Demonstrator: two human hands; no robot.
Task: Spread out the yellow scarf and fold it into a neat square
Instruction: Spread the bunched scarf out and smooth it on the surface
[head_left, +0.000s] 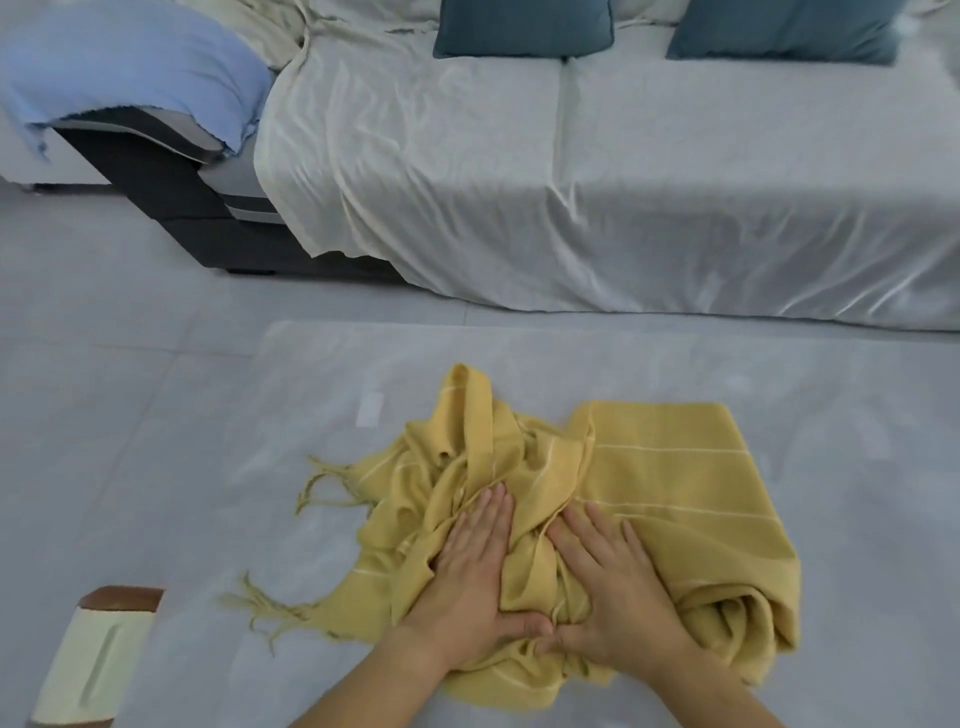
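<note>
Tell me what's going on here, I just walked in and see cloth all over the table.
A person presses both flat palms, left hand and right hand, onto a yellow scarf lying on a grey table. The scarf is still bunched in the middle, with its right part lying flatter and its fringe trailing left. No folding into a square yet.

This is a home, a living room by the look of it. A long sofa (623, 182) draped in a pale sheet (441, 171) fills the far side, with two teal cushions (522, 26) propped along its back and a light blue cloth (130, 67) thrown over its dark armrest (150, 171). The floor (104, 338) is laid with large grey tiles. A low grey table (857, 441) stands in front of the sofa, as a coffee table would.
</note>
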